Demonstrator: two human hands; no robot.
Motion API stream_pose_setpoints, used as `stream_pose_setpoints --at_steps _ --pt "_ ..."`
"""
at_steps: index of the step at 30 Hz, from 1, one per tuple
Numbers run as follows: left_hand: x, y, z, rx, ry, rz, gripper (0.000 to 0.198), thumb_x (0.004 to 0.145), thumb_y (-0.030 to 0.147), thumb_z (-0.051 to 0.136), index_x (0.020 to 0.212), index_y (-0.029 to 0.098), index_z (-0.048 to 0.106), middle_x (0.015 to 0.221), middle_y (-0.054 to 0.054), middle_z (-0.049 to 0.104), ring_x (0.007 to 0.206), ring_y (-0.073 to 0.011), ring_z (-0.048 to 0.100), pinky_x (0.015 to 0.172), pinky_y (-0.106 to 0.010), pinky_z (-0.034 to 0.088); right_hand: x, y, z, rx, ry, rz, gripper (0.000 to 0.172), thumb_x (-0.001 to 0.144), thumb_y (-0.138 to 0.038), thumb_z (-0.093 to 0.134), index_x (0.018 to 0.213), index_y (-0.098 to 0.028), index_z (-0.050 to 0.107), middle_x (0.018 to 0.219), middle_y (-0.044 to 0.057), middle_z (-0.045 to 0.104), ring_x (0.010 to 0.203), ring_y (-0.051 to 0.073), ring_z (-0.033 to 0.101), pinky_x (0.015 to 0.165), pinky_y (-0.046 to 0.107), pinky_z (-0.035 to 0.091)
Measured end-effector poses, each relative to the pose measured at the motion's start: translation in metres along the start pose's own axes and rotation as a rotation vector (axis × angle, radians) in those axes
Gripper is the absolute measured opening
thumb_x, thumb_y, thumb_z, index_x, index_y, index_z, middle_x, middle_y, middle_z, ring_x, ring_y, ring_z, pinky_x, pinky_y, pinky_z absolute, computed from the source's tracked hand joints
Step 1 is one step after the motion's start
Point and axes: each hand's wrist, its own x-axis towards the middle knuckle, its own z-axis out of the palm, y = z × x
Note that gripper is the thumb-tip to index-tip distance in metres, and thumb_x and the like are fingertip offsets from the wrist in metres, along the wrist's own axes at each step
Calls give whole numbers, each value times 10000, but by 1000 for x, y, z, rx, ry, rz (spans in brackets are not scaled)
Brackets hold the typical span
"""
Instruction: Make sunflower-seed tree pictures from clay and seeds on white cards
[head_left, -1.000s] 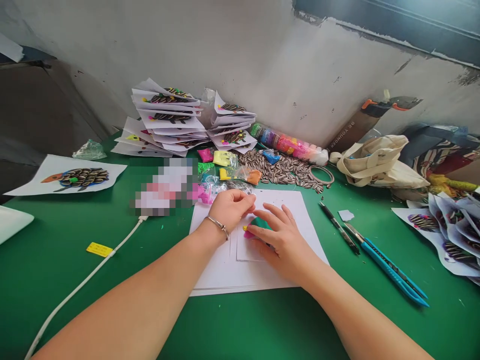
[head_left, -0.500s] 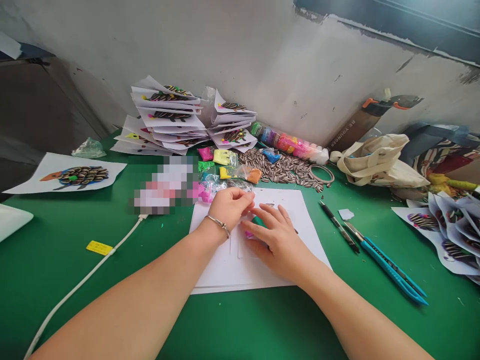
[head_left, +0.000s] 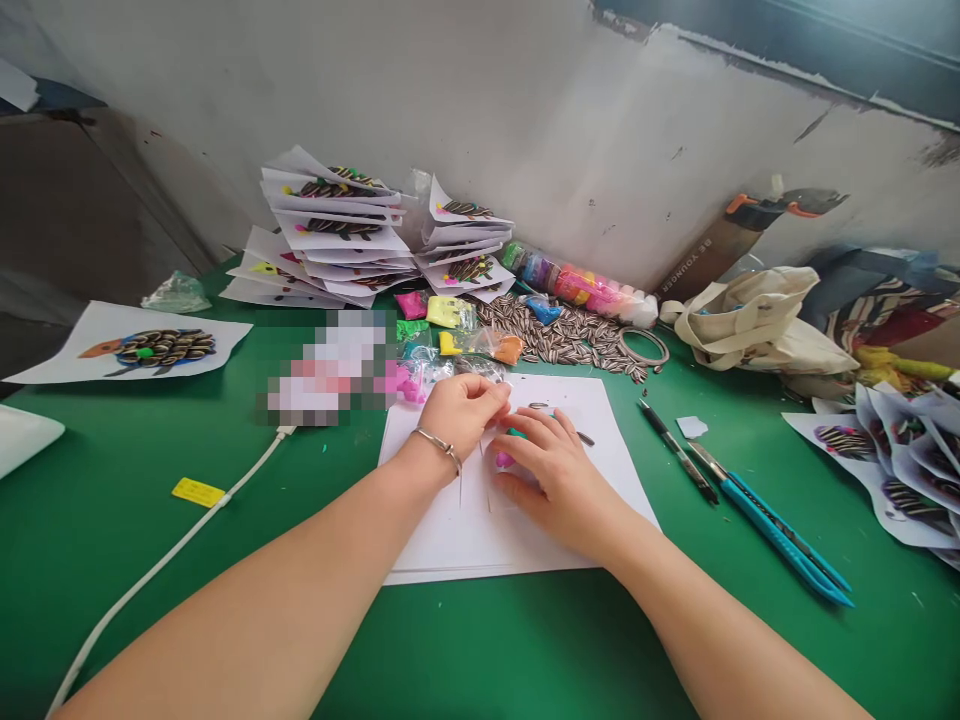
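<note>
Near the table's [head_left: 450, 650] left edge lies a card [head_left: 67, 365] bearing a seed turtle [head_left: 169, 347], its head orange, its rim blue, a green dot on its back. A white cable [head_left: 142, 580] crosses the left side, a yellow tag [head_left: 198, 492] beside it; the tag's print is too small for me to read. The cable runs up to something masked by blurring [head_left: 330, 365]. Behind that, against the far edge, rises a stack [head_left: 367, 245] of similar cards.

At mid-table is white paper [head_left: 465, 555]. The left hand [head_left: 461, 415], a bracelet [head_left: 442, 448] at its wrist, pinches thumb and finger together over it; I cannot tell whether anything sits between them. Just right, on the paper, is the clay piece [head_left: 504, 460], mostly hidden: I catch smooth bright pink and some teal. The right hand [head_left: 551, 465] arches above it, fingers loosely extended, thumb apart; whether it touches the clay I cannot tell. A dark strip [head_left: 585, 438] shows past its knuckles.

Toward the far edge are clay packets [head_left: 450, 313] and loose striped seeds [head_left: 577, 345], then a leaning brown bottle [head_left: 709, 245] lettered "BE YOUNGER". A pen [head_left: 679, 455] and blue cutter [head_left: 787, 535] lie right of the paper.
</note>
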Motion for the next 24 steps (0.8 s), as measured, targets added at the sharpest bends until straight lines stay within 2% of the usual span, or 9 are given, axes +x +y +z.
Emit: stream_pose_setpoints --at_steps 5,11,16,21,24 --pt "-1 1 -1 29 -1 -1 248 694 365 685 596 154 601 627 -2 611 604 -126 557 626 -279 468 -2 6 1 -17 22 9 387 870 -258 556 1255 -301 544 1309 71 531 1246 295 400 1053 556 248" --pt "-1 2 0 1 0 -25 231 673 340 704 594 147 603 629 2 606 632 -128 565 669 -283 480 -3 4 -1 -67 -5 -4 259 885 -257 542 1124 -294 633 1299 45 543 1269 309 364 1076 590 177" --pt "-1 2 0 6 -9 -18 246 684 359 701 595 151 605 632 -4 617 633 -131 570 659 -280 479 -3 5 -1 -24 28 14 325 876 -249 555 1196 -287 595 1301 70 539 1250 294 391 1062 572 226" --pt "-1 2 0 19 2 -9 243 667 359 712 598 148 612 634 -7 618 629 -132 564 662 -282 474 -2 4 -2 -37 11 -15 247 886 -242 541 1102 -289 650 1275 67 561 1228 291 414 1044 565 255" --pt "-2 2 0 35 -2 -3 241 680 356 704 597 149 614 636 -10 622 634 -134 567 658 -280 470 -3 6 -2 -46 17 -6 282 877 -241 553 1141 -297 637 1282 71 556 1236 293 410 1050 573 248"
